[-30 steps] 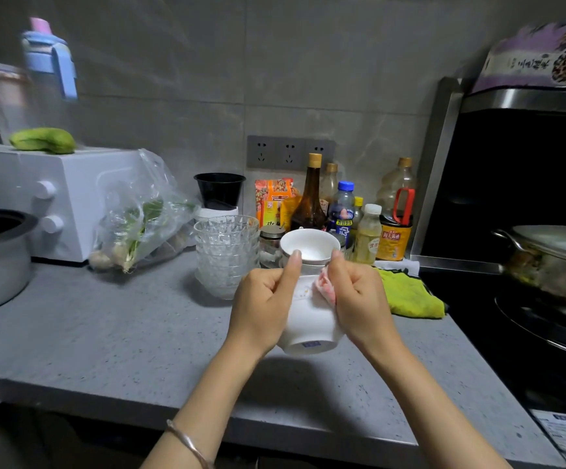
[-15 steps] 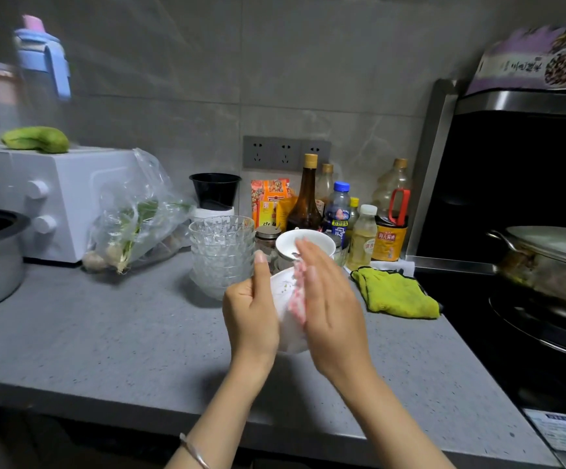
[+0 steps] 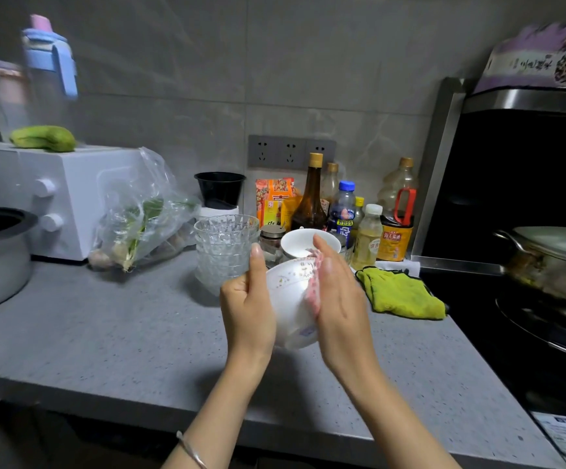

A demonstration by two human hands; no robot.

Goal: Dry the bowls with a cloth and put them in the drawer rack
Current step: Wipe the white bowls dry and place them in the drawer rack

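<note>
Head view: left fingers grip patterned white bowl; right fingers, straight, press cloth.

The white bowl is glossy glazed ceramic, smooth, with a small printed pattern. The pink cloth on it looks soft and nubby. The countertop is matt grey speckled stone. At 10 o'clock from the bowl there are clear ribbed glass bowls, at 3 o'clock a fuzzy yellow-green cloth, and at 1 o'clock brushed metal trim.
</note>
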